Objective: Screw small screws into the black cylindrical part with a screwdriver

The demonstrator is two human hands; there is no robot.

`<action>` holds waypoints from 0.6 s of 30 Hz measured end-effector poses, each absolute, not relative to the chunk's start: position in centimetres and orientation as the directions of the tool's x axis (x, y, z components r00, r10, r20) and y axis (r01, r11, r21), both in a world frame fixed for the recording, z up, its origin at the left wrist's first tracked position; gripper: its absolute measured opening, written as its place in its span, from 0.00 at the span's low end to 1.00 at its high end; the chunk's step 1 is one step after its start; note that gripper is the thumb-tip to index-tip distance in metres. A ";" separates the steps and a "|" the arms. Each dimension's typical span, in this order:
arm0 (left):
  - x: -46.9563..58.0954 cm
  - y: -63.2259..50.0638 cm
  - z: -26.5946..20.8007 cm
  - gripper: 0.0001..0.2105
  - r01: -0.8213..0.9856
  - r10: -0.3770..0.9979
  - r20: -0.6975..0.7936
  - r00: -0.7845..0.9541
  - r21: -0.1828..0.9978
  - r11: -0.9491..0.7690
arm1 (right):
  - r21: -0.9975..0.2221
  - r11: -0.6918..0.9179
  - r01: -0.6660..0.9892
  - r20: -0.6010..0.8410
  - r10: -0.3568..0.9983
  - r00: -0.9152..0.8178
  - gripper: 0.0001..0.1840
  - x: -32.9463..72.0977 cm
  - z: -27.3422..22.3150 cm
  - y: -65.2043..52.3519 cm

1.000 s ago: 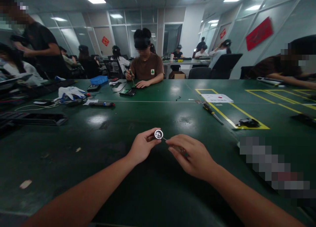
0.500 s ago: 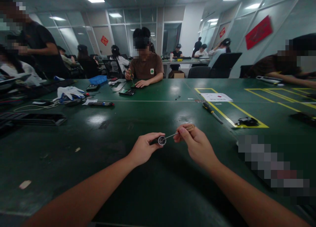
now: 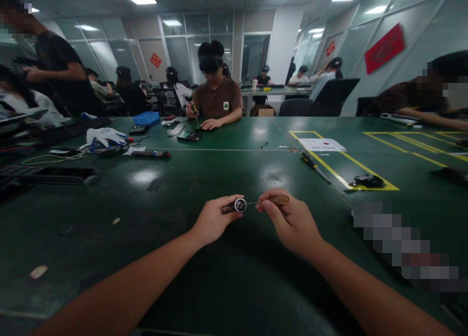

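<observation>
Near the middle of the head view, my left hand [image 3: 215, 221] grips a small dark cylindrical part [image 3: 240, 205] between thumb and fingers. Its round end has a pale ring and faces me; the details inside are too small to make out. My right hand [image 3: 288, 221] is closed around the amber handle of a screwdriver [image 3: 280, 199]. The thin metal shaft points left, and its tip meets the ringed end of the part or lies just in front of it; I cannot tell which. Both hands are above the green table [image 3: 204, 277].
A yellow-and-black screwdriver [image 3: 310, 161] and a black part [image 3: 367, 180] lie ahead on the right. White gloves [image 3: 105, 137], a blue tray [image 3: 146, 118] and a dark pen-shaped tool [image 3: 150, 154] are at the left. Across the table sits a co-worker [image 3: 218, 99]. A blurred-out object lies right.
The screwdriver has swung from a slant to nearly level, its handle lower. My right hand has dipped slightly. The ringed part has tilted a little and its end sits slightly higher.
</observation>
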State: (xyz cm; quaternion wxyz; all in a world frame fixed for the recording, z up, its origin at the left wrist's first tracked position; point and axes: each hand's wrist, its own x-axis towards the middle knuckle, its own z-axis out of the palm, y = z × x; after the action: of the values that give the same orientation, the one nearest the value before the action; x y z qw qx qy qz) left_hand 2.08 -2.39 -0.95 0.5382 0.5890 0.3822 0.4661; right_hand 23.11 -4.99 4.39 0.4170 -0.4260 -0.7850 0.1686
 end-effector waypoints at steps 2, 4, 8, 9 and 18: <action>2.0 -2.4 -1.0 0.22 -0.049 0.953 0.152 0.261 0.988 -0.144 | -0.556 0.631 0.541 0.534 0.770 -0.349 0.07 23.2 4.5 -5.2; 1.9 -2.3 -1.1 0.21 -0.048 0.952 0.173 0.253 0.985 -0.166 | -0.538 0.656 0.530 0.545 0.750 -0.375 0.07 23.2 4.6 -5.2; 1.8 -2.1 -1.3 0.21 -0.025 0.951 0.188 0.245 0.982 -0.187 | -0.575 0.624 0.529 0.532 0.776 -0.337 0.07 23.2 4.4 -5.0; 1.8 -2.0 -1.3 0.21 -0.014 0.951 0.190 0.245 0.981 -0.193 | -0.579 0.617 0.533 0.532 0.781 -0.326 0.08 23.2 4.4 -5.0; 1.5 -2.0 -1.4 0.21 0.047 0.923 0.248 0.294 0.961 -0.273 | -0.559 0.611 0.560 0.562 0.776 -0.286 0.07 23.0 4.0 -5.2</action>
State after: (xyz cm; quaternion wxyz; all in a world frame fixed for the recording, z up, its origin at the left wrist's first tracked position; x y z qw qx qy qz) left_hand 1.54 -1.96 -1.38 0.4736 0.6500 0.3729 0.4627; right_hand 22.98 -5.20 3.99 0.4230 -0.4220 -0.7917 0.1277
